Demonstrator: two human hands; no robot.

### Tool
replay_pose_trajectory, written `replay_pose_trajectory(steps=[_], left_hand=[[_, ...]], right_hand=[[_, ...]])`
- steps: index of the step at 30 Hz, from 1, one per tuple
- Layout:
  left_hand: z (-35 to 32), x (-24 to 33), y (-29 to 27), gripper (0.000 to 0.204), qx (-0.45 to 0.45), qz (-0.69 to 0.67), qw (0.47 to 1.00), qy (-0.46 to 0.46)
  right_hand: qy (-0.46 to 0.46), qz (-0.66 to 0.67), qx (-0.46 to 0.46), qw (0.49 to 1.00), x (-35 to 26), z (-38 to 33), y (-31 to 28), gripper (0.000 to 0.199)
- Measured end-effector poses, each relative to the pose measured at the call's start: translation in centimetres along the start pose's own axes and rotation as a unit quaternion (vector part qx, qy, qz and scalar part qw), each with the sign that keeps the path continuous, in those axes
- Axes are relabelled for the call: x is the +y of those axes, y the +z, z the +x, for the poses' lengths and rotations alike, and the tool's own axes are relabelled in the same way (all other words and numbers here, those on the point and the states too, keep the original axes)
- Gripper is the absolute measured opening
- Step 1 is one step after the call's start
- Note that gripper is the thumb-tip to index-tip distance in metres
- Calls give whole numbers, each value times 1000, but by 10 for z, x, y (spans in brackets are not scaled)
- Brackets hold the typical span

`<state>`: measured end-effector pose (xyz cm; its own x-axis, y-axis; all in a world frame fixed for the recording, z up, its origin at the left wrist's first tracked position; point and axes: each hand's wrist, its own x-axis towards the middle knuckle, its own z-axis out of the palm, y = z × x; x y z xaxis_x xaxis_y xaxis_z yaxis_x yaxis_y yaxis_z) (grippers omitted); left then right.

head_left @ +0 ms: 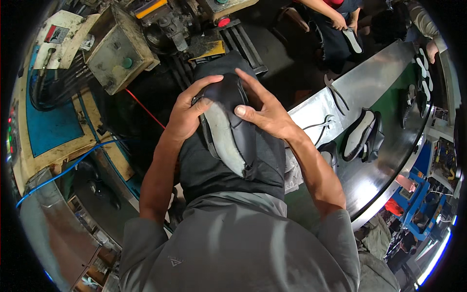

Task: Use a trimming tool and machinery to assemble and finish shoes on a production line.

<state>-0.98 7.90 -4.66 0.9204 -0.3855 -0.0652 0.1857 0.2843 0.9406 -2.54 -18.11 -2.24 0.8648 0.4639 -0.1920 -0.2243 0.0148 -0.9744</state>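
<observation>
A black leather shoe upper [245,141] with a pale insole-like underside [221,131] lies across my lap, its light face turned up. My left hand [186,108] grips one edge near the far end, with its thumb on the pale surface. On the other side, my right hand [266,111] presses its thumb against the black leather, its fingers stretched along the far edge. Both hands are closed round the piece. Most of the upper's other side is hidden beneath it.
Metal-topped bench on my right [369,73] carries pincers [336,97], a second pair of pincers [321,126], pale-soled black shoes [359,137] and several white soles [423,73]. A machine control box [119,53] stands at left. A co-worker's hands [340,23] hold a white sole-shaped piece [352,41].
</observation>
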Motion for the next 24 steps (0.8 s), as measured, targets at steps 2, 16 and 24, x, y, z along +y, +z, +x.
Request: replay_pose_trajectory(steps=[2, 16, 24], left_hand=[[3, 9, 3, 49, 0, 65, 998, 7], [4, 50, -36, 44, 36, 184, 981, 42], [-95, -35, 15, 61, 193, 322, 915, -149]], right_hand=[[-3, -11, 9, 1000, 0, -4, -3, 112], [0, -217, 57, 974, 11, -58, 16, 91], [1, -438, 450, 778, 99, -109, -137, 54]])
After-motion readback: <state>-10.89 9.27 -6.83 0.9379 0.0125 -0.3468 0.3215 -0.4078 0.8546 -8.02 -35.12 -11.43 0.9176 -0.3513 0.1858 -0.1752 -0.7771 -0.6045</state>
